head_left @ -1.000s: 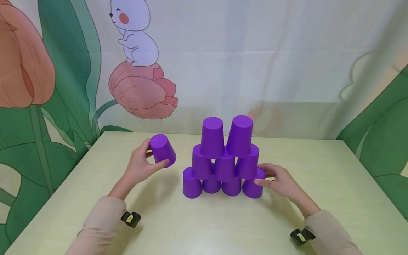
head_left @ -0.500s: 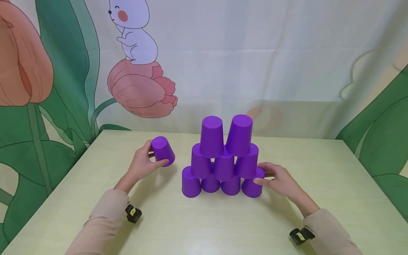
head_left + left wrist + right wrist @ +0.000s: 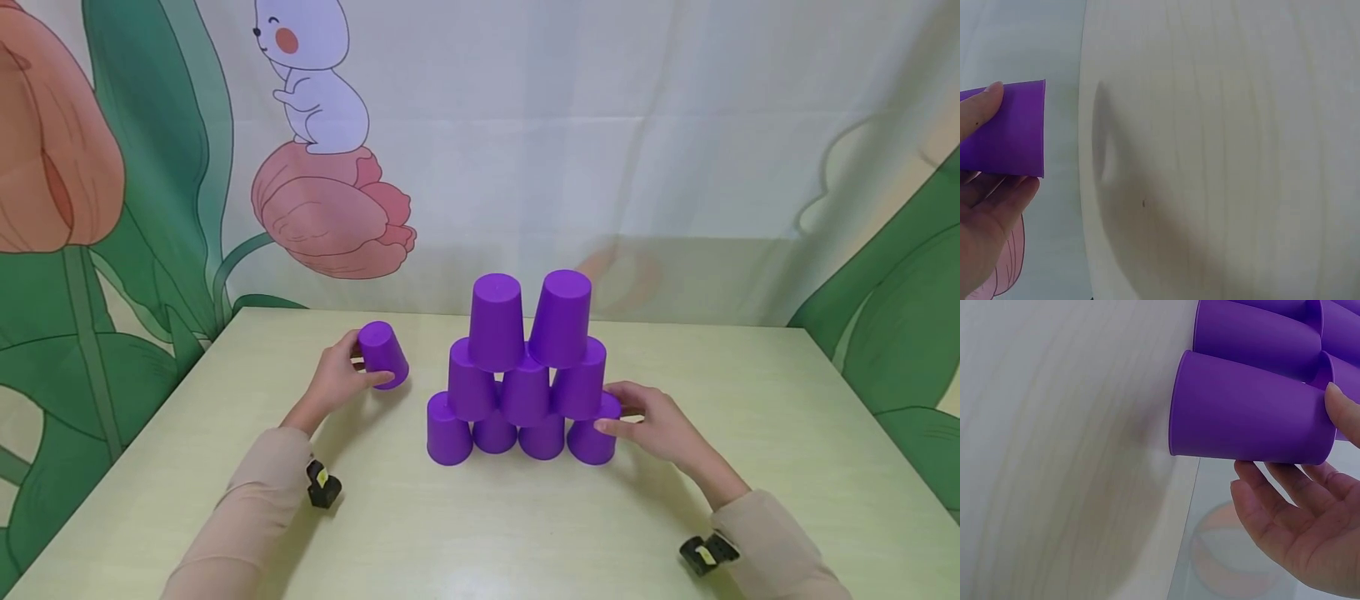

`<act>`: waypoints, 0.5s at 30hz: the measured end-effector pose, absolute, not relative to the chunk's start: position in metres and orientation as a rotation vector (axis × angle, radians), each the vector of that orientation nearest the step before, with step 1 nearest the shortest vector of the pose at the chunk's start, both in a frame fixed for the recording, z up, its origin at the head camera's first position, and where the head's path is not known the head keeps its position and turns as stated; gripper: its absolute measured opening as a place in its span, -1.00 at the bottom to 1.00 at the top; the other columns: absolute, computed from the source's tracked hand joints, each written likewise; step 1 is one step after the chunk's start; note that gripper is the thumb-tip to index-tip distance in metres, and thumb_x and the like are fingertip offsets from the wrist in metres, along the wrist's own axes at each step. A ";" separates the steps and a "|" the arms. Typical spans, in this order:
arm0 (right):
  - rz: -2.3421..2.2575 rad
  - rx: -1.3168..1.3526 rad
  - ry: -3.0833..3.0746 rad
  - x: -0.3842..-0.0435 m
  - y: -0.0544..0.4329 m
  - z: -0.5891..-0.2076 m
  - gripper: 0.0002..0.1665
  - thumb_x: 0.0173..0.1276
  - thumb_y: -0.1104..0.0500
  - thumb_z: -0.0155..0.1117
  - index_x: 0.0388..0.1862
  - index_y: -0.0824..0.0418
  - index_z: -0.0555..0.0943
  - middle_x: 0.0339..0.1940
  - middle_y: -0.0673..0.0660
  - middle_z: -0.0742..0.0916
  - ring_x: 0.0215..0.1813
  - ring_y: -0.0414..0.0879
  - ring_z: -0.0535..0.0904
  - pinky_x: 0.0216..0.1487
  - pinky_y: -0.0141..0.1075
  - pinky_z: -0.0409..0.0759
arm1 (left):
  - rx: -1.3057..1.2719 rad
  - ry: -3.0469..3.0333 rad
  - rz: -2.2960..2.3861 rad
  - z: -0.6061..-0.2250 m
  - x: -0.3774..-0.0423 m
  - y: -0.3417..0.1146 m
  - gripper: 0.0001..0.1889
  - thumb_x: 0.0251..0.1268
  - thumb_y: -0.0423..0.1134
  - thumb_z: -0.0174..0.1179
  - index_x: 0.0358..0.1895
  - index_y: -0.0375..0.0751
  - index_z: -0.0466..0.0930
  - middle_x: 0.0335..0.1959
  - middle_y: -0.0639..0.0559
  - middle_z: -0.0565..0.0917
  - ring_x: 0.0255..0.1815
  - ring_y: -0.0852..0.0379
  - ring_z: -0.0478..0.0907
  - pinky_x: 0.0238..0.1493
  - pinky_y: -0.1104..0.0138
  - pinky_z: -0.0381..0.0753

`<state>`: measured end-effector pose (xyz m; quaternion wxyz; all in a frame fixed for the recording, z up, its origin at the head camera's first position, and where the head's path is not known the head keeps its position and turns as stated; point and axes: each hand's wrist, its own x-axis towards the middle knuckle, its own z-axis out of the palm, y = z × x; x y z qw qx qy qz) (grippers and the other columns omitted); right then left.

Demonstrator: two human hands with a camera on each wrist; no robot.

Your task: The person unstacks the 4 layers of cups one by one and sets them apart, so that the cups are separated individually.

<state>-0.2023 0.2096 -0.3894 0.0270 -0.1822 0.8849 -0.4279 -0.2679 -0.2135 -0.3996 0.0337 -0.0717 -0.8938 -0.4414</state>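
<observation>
An upside-down purple cup (image 3: 383, 357) is in my left hand (image 3: 335, 382), left of the stack, with the thumb on its near side and fingers behind. In the left wrist view a gap shows between this cup's rim and its shadow on the table. Upside-down purple cups form a stack: several in the bottom row, three in the middle row (image 3: 525, 396), two on top (image 3: 497, 323). My right hand (image 3: 657, 426) holds the bottom row's rightmost cup (image 3: 1250, 412), thumb near its base edge and fingers along its outer side.
The pale wooden table (image 3: 495, 533) reaches back to a curtain (image 3: 675, 167) printed with flowers and a white animal. A small black device (image 3: 324, 486) hangs at the left cuff, another device (image 3: 708, 554) at the right.
My left hand has brought its cup slightly lower, nearer the table, and the left forearm has shifted a little right and up. The stack and right hand stay nearly where they were.
</observation>
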 end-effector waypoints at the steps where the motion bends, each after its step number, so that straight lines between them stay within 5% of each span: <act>1: -1.322 -0.556 2.732 -0.202 0.210 -0.390 -0.45 0.14 0.13 0.34 0.06 0.39 0.48 -0.12 0.23 0.66 -0.11 0.08 0.59 -0.06 -0.02 0.53 | -0.215 -2.759 -1.360 -0.401 -0.269 -0.214 -0.26 -0.02 -0.29 0.37 0.24 -0.36 0.19 0.10 -0.33 0.44 0.10 -0.22 0.41 0.10 0.04 0.43; 15: -1.318 -0.554 2.728 -0.202 0.210 -0.388 -0.46 0.14 0.13 0.34 0.06 0.38 0.48 -0.13 0.22 0.66 -0.12 0.07 0.59 -0.08 -0.04 0.54 | -0.158 -2.902 -1.378 -0.413 -0.280 -0.217 -0.27 0.01 -0.33 0.34 0.26 -0.39 0.15 0.15 -0.34 0.39 0.16 -0.24 0.34 0.20 -0.01 0.30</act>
